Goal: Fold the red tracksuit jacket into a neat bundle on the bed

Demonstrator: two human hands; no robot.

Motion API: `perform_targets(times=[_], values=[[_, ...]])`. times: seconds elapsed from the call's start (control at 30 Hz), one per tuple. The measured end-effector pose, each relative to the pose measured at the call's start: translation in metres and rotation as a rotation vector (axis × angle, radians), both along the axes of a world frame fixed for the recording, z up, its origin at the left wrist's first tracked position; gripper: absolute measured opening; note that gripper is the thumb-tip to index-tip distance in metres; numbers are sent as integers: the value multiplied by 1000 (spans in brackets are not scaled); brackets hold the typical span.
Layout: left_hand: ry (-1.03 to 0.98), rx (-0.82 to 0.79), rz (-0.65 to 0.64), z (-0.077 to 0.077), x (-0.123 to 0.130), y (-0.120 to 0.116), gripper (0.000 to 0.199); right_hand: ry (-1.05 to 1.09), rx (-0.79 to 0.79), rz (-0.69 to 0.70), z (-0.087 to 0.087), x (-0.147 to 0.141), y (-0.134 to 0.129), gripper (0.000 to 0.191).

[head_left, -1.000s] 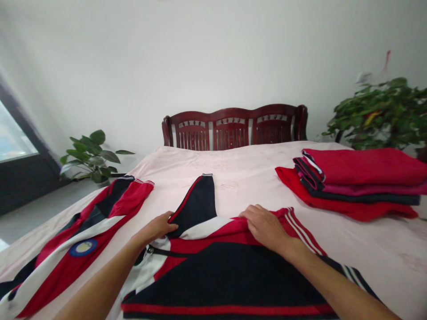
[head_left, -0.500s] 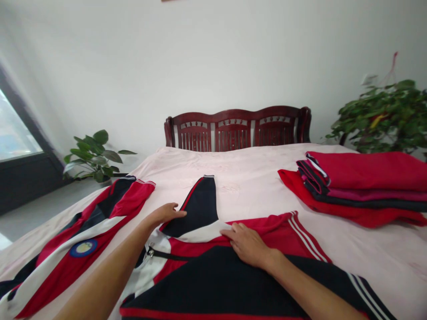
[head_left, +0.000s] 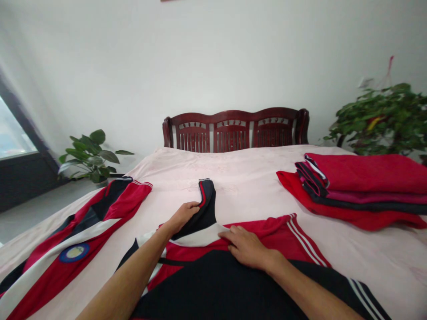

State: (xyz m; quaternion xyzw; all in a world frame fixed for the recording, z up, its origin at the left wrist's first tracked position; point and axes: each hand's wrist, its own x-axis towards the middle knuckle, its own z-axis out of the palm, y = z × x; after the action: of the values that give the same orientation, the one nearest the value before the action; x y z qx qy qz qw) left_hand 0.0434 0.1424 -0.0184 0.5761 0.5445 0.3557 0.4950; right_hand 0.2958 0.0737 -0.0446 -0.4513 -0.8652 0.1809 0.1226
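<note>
A navy, red and white jacket [head_left: 213, 284] lies spread on the pink bedsheet in front of me. My left hand [head_left: 184, 216] pinches the edge of its navy sleeve [head_left: 207, 206], which is partly folded over and points to the headboard. On the white band near the middle of the jacket rests my right hand [head_left: 245, 245], its thumb and fingers closed on the cloth. A second jacket [head_left: 96, 226] with a round blue badge lies lengthwise to the left.
A stack of folded red and navy clothes [head_left: 370, 173] sits on the bed's right side. The dark red wooden headboard [head_left: 233, 132] stands at the back. Leafy plants flank the bed, one at left [head_left: 91, 155], one at right [head_left: 383, 120].
My left hand has moved right and taken hold of the navy sleeve's edge, folding it inward. My right hand stays at about the same place on the white band.
</note>
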Motion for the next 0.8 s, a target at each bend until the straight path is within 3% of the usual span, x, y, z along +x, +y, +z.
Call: perform_targets(times=[0.07, 0.17, 0.23, 0.37, 0.5, 0.63, 0.7, 0.8], values=[[-165, -25, -44, 5, -1, -12, 32, 299, -227, -84, 2, 1, 14, 36], [-451, -80, -111, 11, -10, -26, 35, 724, -491, -415, 4, 0, 42, 32], [-559, -98, -160, 15, -16, -33, 33, 837, -524, -545, 5, -4, 61, 29], [-591, -142, -257, 19, -23, -45, 34, 922, -614, -643, 8, -13, 89, 19], [-567, -188, -306, 15, -27, -49, 39, 980, -763, -650, 13, -27, 99, 31], [-509, -177, -306, 15, -30, -46, 41, 1111, -753, -551, 16, -44, 97, 41], [-360, -130, -313, 20, -34, -46, 43, 1186, -718, -496, 19, -49, 94, 41], [28, 6, -345, 27, -46, -47, 47, 1294, -653, -413, 29, -46, 89, 40]])
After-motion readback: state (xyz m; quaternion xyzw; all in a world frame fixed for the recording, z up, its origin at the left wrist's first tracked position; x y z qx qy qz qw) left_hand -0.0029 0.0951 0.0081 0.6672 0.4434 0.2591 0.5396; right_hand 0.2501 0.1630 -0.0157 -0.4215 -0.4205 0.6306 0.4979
